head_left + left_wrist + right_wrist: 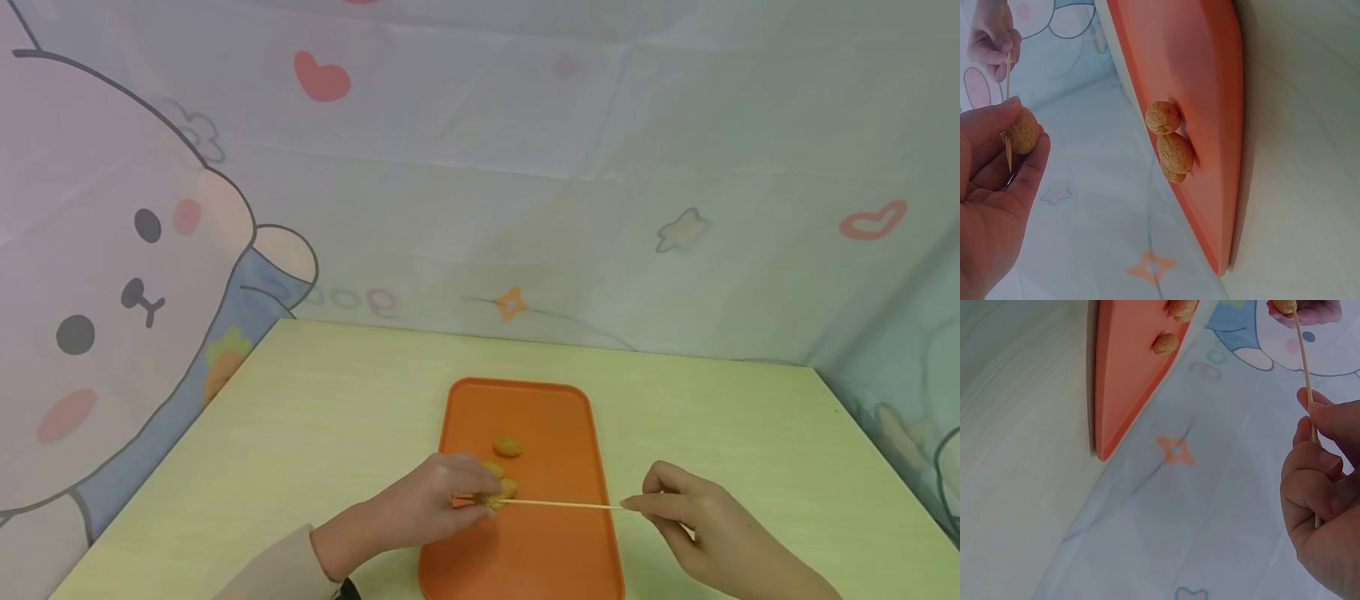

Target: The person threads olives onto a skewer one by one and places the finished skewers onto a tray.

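Note:
Over the orange tray (525,408), my left hand (442,498) pinches a golden-brown wrinkled ball (1024,131) between thumb and fingers. A thin wooden skewer (558,503) runs level from that ball to my right hand (701,521), which grips its other end. In the left wrist view, the skewer's pointed tip sticks out past the ball, close to the fingers. My thumb covers the spot where skewer and ball meet, so whether it pierces the ball I cannot tell. Several similar loose balls (1175,153) lie on the tray, just beyond my left hand.
The tray stands on a pale yellow-green table (360,392). Behind the table hangs a printed cloth (465,208) with a cartoon animal at the left. A dark band shows at the left wrist, below a light sleeve (281,567).

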{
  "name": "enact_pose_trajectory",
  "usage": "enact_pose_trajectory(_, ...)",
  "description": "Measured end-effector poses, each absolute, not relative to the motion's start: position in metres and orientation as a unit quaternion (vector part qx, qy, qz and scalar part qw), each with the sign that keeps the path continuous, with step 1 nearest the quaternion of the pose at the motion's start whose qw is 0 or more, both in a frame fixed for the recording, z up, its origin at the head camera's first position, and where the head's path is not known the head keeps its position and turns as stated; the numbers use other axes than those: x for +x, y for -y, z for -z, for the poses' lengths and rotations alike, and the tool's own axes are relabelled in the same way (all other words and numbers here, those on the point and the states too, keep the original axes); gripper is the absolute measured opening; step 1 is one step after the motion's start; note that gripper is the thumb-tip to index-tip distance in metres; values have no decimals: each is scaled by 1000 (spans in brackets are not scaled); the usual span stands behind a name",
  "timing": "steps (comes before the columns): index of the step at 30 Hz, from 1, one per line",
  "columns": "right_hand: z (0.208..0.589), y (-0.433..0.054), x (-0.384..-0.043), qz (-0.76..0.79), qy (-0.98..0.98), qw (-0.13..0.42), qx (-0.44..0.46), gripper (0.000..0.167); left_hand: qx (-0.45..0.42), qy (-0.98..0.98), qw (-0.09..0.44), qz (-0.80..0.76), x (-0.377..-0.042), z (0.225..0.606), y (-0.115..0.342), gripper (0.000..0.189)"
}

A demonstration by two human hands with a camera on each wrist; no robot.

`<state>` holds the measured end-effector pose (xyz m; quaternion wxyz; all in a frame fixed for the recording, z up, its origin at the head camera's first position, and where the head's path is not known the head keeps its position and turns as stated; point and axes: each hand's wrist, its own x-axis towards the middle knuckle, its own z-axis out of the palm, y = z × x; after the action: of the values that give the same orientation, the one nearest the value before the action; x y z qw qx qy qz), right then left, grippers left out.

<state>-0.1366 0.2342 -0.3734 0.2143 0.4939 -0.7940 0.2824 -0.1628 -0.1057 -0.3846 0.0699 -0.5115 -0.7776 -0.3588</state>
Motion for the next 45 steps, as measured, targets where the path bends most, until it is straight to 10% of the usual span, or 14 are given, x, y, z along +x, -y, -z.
enact_pose_trajectory(45,380,-202,-138,-344,813,181,434,37,-520,786,110,317,-170,384,98,21)
